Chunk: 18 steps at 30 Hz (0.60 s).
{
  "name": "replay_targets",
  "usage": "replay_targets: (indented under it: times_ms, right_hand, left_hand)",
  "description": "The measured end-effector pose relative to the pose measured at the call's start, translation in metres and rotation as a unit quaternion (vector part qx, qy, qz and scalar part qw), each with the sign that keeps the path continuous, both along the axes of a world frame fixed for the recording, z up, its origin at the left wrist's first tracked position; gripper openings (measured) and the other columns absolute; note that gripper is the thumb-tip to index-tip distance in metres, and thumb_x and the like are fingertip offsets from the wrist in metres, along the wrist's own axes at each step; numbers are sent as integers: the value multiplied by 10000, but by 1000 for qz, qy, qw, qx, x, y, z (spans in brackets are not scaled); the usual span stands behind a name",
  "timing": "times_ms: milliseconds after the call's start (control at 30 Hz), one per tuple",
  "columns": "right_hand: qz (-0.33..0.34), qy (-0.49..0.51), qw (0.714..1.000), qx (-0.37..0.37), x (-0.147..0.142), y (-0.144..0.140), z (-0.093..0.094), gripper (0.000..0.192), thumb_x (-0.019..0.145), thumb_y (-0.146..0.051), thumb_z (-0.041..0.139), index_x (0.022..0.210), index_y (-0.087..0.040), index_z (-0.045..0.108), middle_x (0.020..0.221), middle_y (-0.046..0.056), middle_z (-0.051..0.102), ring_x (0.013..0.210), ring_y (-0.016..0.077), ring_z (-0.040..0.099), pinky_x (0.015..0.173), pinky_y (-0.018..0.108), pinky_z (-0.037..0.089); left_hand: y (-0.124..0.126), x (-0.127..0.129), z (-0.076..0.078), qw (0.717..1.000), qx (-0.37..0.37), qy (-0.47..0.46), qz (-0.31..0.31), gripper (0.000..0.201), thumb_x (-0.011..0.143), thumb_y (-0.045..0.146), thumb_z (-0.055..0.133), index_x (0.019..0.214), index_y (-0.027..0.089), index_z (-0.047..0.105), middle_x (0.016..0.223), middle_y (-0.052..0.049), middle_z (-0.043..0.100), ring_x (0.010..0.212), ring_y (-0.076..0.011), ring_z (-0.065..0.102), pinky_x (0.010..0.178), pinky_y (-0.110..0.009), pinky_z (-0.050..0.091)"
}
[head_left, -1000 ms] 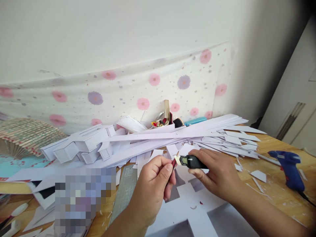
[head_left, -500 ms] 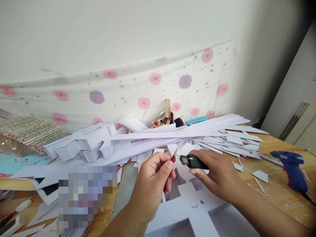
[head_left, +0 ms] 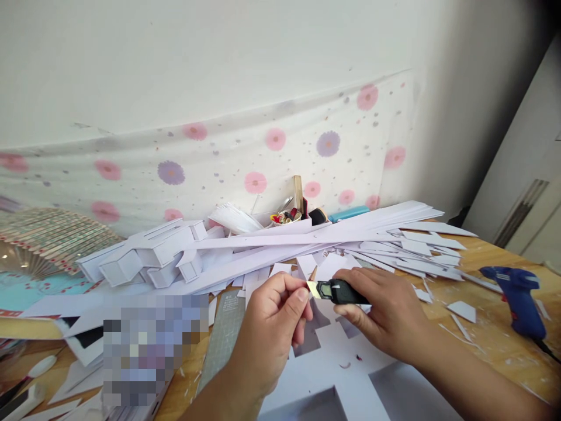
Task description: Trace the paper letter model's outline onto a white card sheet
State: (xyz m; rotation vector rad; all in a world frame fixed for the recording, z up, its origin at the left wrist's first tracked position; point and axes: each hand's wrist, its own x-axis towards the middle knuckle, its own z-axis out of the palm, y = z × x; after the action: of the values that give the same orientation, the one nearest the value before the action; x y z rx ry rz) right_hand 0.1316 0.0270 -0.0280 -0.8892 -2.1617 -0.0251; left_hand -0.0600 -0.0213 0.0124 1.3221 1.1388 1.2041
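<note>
My left hand [head_left: 280, 310] is closed, thumb and forefinger pinching a pencil whose bare wooden tip [head_left: 312, 273] points up. Most of the pencil is hidden by the fingers and the blade. In my right hand [head_left: 385, 310] is a black utility knife [head_left: 346, 292], its blade [head_left: 314, 289] out and against the pencil just below the tip. Beneath both hands lies a white board model [head_left: 324, 359] with square-cut openings. Small dark red shavings [head_left: 358, 358] rest on it.
A blue glue gun [head_left: 519, 298] lies on the wooden table at right. White board strips and scraps [head_left: 416, 242] are heaped behind the hands. White box models [head_left: 149, 251] stand back left, near a folding fan [head_left: 56, 237]. A green cutting mat [head_left: 225, 321] shows left of the model.
The knife has shifted slightly left, so its blade now overlaps the pencil below the tip and covers the red part seen before. My left hand has barely moved.
</note>
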Motion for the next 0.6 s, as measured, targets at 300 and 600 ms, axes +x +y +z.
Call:
replay_targets:
  times_ms: [300,600]
  right_hand:
    - [-70,1,997,38,7,7,-1,393,919,-549,408,995,-220,610,752,33,642,661,181,579,581,284,361]
    - [-145,21,988,54,21,14,3,363,914,-520,433,1038,-228,610,850,43,696,709,198,634,557,272,386]
  left_hand:
    - [-1,-1,-1,1000,12,19,4,202,868,335,532,761,164,523,617,52,530,419,-15,388,406,-147,249]
    - [2,-1,-3,999,6,33,29,179,849,341,557,806,168,541,630,47,541,432,-27,407,408,-156,271]
